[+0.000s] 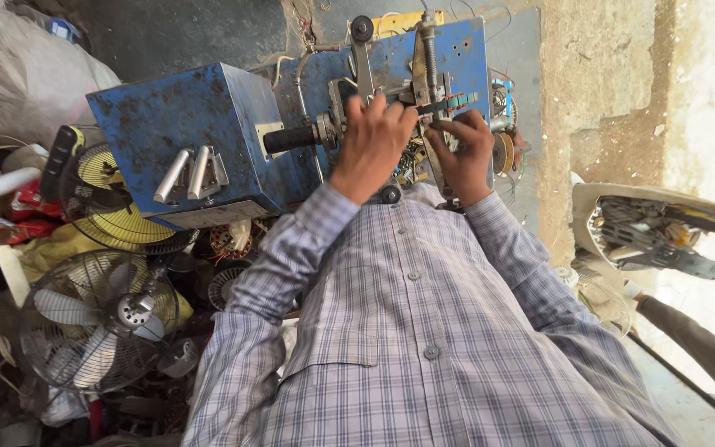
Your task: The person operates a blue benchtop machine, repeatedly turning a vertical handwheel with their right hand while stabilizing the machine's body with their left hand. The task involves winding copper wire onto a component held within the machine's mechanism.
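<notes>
Head camera looks down past a plaid shirt [424, 331] at a blue metal machine [208, 124] with a painted, rust-speckled box body and a flat panel carrying rods, a small wheel and a black-gripped handle [291, 138]. Both hands work at the cluster of small metal parts [444, 103] near the middle of that panel.

The left hand [371, 141] lies knuckles-up over the parts, fingers curled down onto them – whether it grips something or only presses cannot be told, since the palm side is hidden. The right hand [465, 153] is curled close beside it, fingertips pinched at a thin dark strip or lever just under the upright rod [429, 50]; it seems to have hold of that piece, though the contact itself is too small to make out.

The machine looks heavy and rigid, a thing that stays put while its fittings are adjusted. The small parts look stiff, thin and possibly sharp-edged or greasy, so a fingertip pinch suits them better than a full grasp – the black handle is the one part made for a whole hand.

To the left lie table fans: a yellow one [117, 203] and a grey one [97, 319] with bare blades. On the right another person's sleeve [688, 331] is near an opened motor housing [647, 232].
</notes>
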